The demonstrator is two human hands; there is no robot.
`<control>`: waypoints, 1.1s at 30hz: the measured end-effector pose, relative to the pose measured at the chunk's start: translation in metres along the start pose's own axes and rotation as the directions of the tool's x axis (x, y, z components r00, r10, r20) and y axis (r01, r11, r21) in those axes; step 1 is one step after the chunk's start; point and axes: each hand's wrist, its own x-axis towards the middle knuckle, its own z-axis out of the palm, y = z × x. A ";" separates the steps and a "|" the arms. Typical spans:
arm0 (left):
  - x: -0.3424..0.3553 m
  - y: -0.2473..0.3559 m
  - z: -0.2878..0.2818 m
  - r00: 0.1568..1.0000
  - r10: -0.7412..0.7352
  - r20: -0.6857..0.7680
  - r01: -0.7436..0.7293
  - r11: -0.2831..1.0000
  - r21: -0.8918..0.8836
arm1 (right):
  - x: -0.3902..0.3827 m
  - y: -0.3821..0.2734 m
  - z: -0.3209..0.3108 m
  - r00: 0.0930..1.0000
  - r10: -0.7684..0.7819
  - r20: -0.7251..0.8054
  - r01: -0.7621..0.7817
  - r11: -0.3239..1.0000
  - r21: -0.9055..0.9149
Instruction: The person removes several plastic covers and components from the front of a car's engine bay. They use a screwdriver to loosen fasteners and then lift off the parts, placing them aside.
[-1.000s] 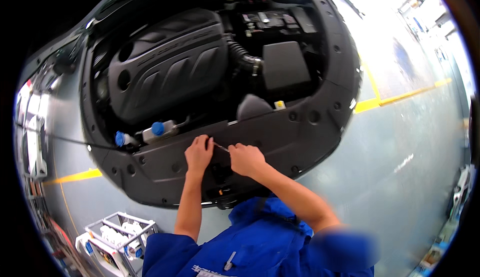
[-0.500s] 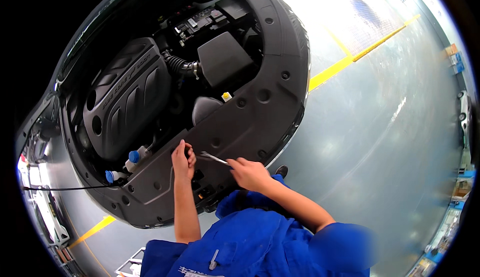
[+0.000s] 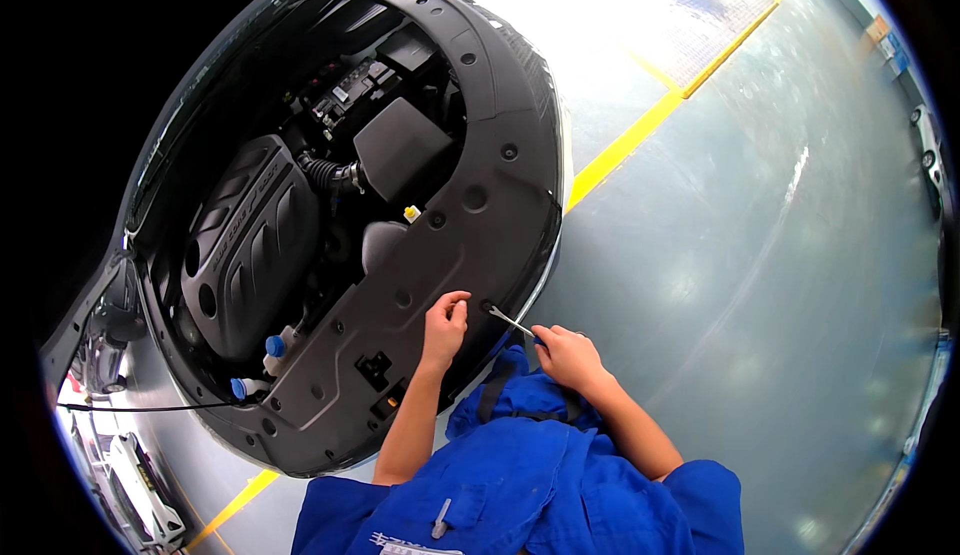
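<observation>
A slim silver tool [image 3: 512, 322] lies slanted, tip on the dark front cover panel [image 3: 470, 245].

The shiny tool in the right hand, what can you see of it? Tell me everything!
The tool is a thin, silvery metal rod, like a small screwdriver or pry tool; its exact kind is too small to tell. The right hand grips its lower end. It slants up and to the left, its tip at a small hole on the dark grey plastic panel at the car's front edge. The left hand rests on the panel beside that tip.

Left hand [image 3: 443, 323] reaching forward on a bare, nearly straight forearm, fingers curled, thumb and forefinger pinched together. Right hand [image 3: 568, 355] just beside it, closed in a fist-like grip, elbow bent, blue sleeve pushed up.
</observation>
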 end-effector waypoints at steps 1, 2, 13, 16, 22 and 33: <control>0.001 0.002 0.009 0.994 0.111 -0.002 -0.108 0.971 0.215 | 0.002 -0.001 -0.002 1.000 0.003 0.015 -0.003 1.000 -0.014; 0.001 0.005 0.015 0.982 0.188 0.025 -0.183 0.902 0.391 | 0.003 -0.004 -0.003 1.000 0.008 0.031 -0.007 1.000 -0.027; 0.000 0.010 0.046 0.914 0.337 0.225 -0.352 0.384 0.854 | 0.022 0.051 0.021 0.977 -0.207 -0.047 0.212 0.962 0.172; 0.000 0.011 0.044 0.919 0.330 0.217 -0.338 0.373 0.864 | 0.023 0.062 0.032 0.966 -0.247 -0.077 0.258 0.942 0.215; 0.000 0.007 0.046 0.917 0.367 0.153 -0.296 0.373 0.879 | 0.032 0.061 0.045 0.941 -0.282 -0.189 0.334 0.870 0.362; -0.012 -0.011 0.023 0.894 0.444 0.057 -0.351 0.618 0.703 | 0.041 0.060 -0.003 0.955 -0.287 0.076 0.284 0.958 0.044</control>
